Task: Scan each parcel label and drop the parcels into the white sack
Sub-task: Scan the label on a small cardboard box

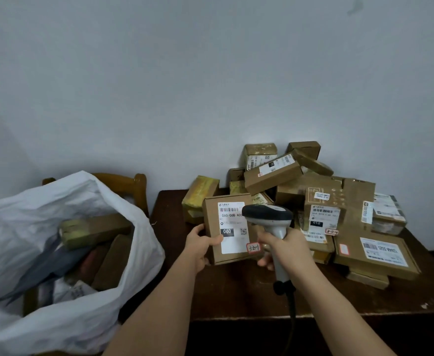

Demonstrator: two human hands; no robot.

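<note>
My left hand (201, 244) grips the lower left edge of a flat brown parcel (212, 217), tilted up so its white label (232, 227) faces me. My right hand (286, 249) holds a grey handheld scanner (268, 215) by its handle. The scanner's dark head hangs just in front of the label's right side. The white sack (56, 201) gapes open at the left, with several parcels (95, 229) lying inside it.
A pile of brown parcels (313, 191) covers the back right of the dark wooden table (236, 291), against the grey wall. A wooden chair (131, 186) stands behind the sack. The scanner's cable (291, 309) drops over the table's front edge.
</note>
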